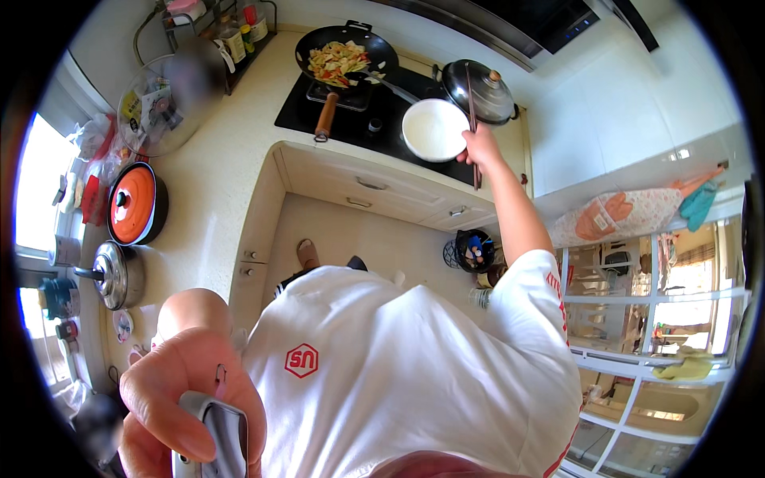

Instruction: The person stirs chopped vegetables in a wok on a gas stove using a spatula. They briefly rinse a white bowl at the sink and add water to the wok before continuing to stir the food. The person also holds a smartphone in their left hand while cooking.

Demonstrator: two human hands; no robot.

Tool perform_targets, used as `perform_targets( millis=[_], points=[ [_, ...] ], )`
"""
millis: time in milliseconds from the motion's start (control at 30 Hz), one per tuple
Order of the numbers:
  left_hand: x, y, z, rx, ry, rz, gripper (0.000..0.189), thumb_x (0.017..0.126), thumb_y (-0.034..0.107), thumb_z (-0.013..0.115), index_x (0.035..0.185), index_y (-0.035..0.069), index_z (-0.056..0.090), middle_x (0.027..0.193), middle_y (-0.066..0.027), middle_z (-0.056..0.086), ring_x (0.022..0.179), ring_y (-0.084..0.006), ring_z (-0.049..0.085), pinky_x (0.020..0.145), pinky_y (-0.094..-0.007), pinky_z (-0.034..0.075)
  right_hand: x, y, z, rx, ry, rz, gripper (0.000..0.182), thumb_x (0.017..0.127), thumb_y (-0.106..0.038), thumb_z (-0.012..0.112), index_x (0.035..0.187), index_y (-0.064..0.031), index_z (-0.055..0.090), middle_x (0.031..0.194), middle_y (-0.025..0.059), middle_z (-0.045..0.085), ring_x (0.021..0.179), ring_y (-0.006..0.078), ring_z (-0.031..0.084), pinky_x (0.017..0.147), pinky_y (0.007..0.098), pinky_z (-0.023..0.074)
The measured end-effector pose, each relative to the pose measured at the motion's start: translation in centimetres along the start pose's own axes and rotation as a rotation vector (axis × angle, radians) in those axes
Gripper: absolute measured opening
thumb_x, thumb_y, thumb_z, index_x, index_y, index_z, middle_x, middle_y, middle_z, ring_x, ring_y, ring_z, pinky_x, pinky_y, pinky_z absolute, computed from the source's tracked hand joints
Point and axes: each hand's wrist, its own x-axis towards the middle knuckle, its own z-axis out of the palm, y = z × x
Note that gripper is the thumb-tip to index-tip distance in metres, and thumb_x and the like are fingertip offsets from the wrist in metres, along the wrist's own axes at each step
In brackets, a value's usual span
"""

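My right hand grips a white bowl by its rim, together with a pair of dark chopsticks. The bowl is over the front of a black cooktop. At the cooktop's left, a black wok with a wooden handle holds stir-fried vegetables, and a metal spatula rests in it. Behind my right hand is a lidded pot with a glass lid. Close to the camera at the lower left, my left hand holds a small grey device; its exact kind is unclear.
Along the left counter stand an orange-lidded pot, a steel pot and a large glass lid. A rack with bottles is at the back left. Cabinet drawers front the cooktop; a black bin stands on the floor.
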Motion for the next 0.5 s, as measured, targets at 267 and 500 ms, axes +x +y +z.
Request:
perform_targets(
  millis=[267, 500],
  points=[
    [-1.7, -7.7, -9.4, 0.389, -0.147, -0.132, 0.040, 0.064, 0.005, 0.083, 0.098, 0.010, 0.063, 0.118, 0.0020, 0.058, 0.102, -0.0048, 0.055, 0.084, -0.0166, 0.042, 17.4, -10.6, 7.1, -0.138, 0.005, -0.069, 0.031, 0.096, -0.015, 0.050, 0.110, 0.0114, 0.056, 0.070, 0.0176, 0.070, 0.054, 0.0221, 0.070, 0.044, 0.0312, 0.0524],
    [-4.2, -9.8, -13.4, 0.721, -0.179, -0.149, 0.045, 0.066, 0.014, 0.083, 0.106, 0.020, 0.064, 0.124, 0.0051, 0.057, 0.107, -0.0068, 0.053, 0.087, -0.0203, 0.037, 27.0, -14.3, 12.3, -0.373, 0.022, -0.082, 0.030, 0.094, -0.012, 0.050, 0.113, 0.0099, 0.058, 0.075, 0.0192, 0.071, 0.052, 0.0236, 0.070, 0.048, 0.0327, 0.0558]
  ],
)
